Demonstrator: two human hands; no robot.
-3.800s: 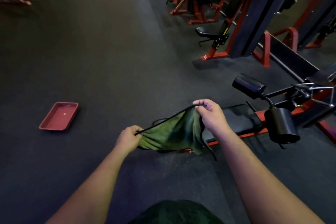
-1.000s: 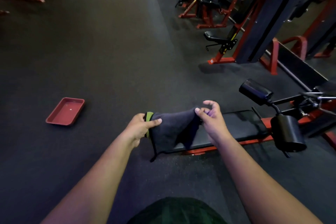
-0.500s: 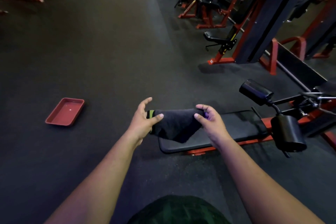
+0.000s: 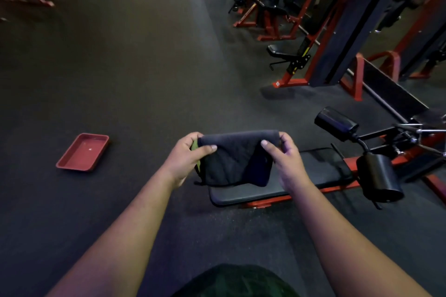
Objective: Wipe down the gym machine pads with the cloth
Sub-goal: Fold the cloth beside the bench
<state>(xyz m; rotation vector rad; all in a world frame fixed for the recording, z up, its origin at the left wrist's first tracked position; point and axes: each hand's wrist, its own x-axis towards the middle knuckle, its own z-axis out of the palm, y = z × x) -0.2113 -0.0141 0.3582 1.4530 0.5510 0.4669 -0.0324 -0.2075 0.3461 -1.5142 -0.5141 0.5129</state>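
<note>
Both hands hold the folded dark cloth above the flat bench pad: left hand at nine o'clock, right hand at three, each grip pinching an upper corner. Folding looks finished; wiping has not begun. Next: lower the cloth onto the pad.

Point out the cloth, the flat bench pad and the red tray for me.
Dark folded cloth [image 4: 235, 159]: head view, centre of the fabric.
Flat black bench pad [image 4: 318, 169]: head view, bare top surface.
Red rectangular plastic tray [image 4: 66, 166]: head view, near rim.
</note>
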